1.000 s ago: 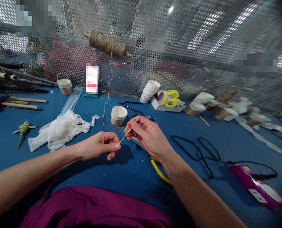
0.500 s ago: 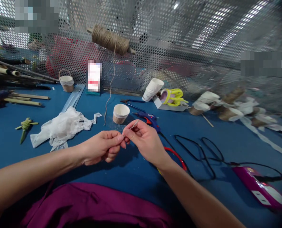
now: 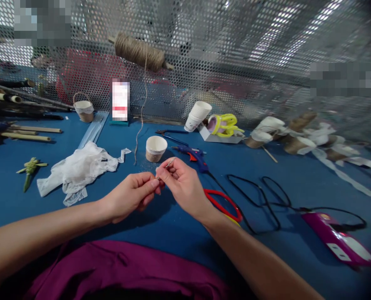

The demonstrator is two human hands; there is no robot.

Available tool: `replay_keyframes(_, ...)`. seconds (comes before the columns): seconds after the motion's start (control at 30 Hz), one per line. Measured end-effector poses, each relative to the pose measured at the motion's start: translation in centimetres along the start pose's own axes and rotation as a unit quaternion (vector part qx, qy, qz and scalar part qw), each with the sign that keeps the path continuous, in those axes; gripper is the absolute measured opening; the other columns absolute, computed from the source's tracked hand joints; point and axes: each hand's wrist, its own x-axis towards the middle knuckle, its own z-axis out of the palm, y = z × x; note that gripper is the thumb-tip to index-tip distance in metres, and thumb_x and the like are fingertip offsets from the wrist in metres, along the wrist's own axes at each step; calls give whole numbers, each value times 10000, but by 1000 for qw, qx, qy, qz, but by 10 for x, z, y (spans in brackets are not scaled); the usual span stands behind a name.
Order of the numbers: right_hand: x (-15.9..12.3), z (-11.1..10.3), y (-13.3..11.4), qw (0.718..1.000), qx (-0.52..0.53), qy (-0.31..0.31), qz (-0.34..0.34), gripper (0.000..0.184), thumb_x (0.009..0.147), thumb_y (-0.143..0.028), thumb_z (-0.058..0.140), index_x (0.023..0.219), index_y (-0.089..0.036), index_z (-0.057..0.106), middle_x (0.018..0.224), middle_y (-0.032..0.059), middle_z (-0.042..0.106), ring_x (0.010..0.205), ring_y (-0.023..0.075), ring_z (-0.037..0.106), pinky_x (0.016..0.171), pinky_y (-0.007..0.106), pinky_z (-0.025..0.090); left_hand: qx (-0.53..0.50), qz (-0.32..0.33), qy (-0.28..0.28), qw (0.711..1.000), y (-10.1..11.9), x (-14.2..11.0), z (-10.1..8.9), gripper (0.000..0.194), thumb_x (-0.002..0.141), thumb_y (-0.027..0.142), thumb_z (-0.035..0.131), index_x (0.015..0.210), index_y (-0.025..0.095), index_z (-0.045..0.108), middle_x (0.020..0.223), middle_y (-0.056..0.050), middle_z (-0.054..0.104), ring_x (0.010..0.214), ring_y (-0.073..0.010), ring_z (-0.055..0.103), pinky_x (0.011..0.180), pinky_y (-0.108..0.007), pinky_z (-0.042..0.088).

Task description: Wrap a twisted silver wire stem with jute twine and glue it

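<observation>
My left hand [image 3: 132, 193] is closed, thumb pressed against the bent fingers at one end of a short, thin, twisted piece of twine [image 3: 169, 163]. Close beside it, my right hand [image 3: 184, 183] pinches the same twine between thumb and fingers, and part of it shows above the fingertips. Most of the strand is hidden by the fingers. Just beyond both hands stands a small paper cup [image 3: 156, 149] with a brown wrapped lower part. A blue glue gun [image 3: 198, 157] lies right behind my right hand. Red-handled scissors [image 3: 226, 204] are partly covered by my right forearm.
White lace cloth [image 3: 83, 166] lies crumpled at left, near a small green woven figure [image 3: 31, 168]. A twine spool [image 3: 140, 52] hangs on the mesh, its loose end trailing to the table. Stacked cups [image 3: 198, 116], pliers [image 3: 173, 136] and a purple power strip [image 3: 337, 239] are around.
Both hands stay together on the twine, with only slight shifts of fingers and wrists. The whole view has moved a little, and more of the red scissor handle shows beside my right forearm.
</observation>
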Motion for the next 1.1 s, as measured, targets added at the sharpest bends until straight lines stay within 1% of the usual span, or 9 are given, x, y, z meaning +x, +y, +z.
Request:
replay_keyframes(0.13,3,-4,1,998,52,-23,28,134,792,-277,570,736,-175,503,592,-39,542,505,81,539,510,226,448,-11,-25,-10,1000,6,0,-1,245,852,331,455,692,147,482,407,91,344,343,-25,231,357,-154,177)
replay_keyframes(0.27,7,-14,-3,986,147,-59,50,169,800,-323,563,742,-167,533,657,-15,582,529,79,552,505,220,441,-54,-54,-79,994,16,0,-5,234,877,301,409,721,147,488,413,84,344,337,-29,214,349,-154,168)
replay_keyframes(0.33,8,-17,-5,987,148,-50,39,178,807,-317,559,715,-167,538,648,-12,590,532,81,555,513,223,440,-67,-56,-110,990,19,0,-8,213,886,295,391,753,156,485,417,83,357,334,-31,203,345,-153,164)
replay_keyframes(0.4,8,-18,-7,991,128,-42,23,182,803,-297,570,680,-167,537,608,-22,576,530,81,547,529,228,437,-62,-48,-119,990,19,1,-10,201,889,309,386,775,168,473,429,80,382,337,-33,208,345,-152,168)
replay_keyframes(0.53,7,-15,-7,992,109,-53,20,193,790,-298,582,654,-163,560,576,-32,539,531,74,505,535,224,413,-10,-20,-98,995,16,3,-11,232,876,350,407,771,160,490,436,78,381,353,-35,237,353,-152,173)
replay_keyframes(0.63,5,-13,-7,989,131,-44,58,194,784,-326,582,681,-161,584,578,-25,551,534,78,502,504,218,398,39,18,-66,997,13,5,-11,240,850,355,453,738,149,506,439,78,386,370,-33,266,368,-154,187)
replay_keyframes(0.73,2,-12,-9,985,147,-27,83,198,778,-334,587,688,-158,598,572,-19,565,534,80,510,498,215,400,72,37,-56,995,11,6,-12,247,834,368,469,733,148,518,440,77,400,378,-36,294,380,-159,205)
replay_keyframes(0.9,3,-14,-11,988,138,-31,69,207,794,-350,566,726,-163,622,607,-4,593,570,95,546,537,231,443,57,25,-56,997,12,6,-14,267,830,399,470,738,153,521,424,82,388,360,-38,286,369,-164,202)
replay_keyframes(1.1,4,-16,-8,989,129,2,72,221,794,-342,566,710,-150,638,607,3,595,557,96,556,521,230,457,33,5,-66,997,12,6,-14,274,831,409,473,743,155,521,414,84,385,346,-34,259,354,-160,177)
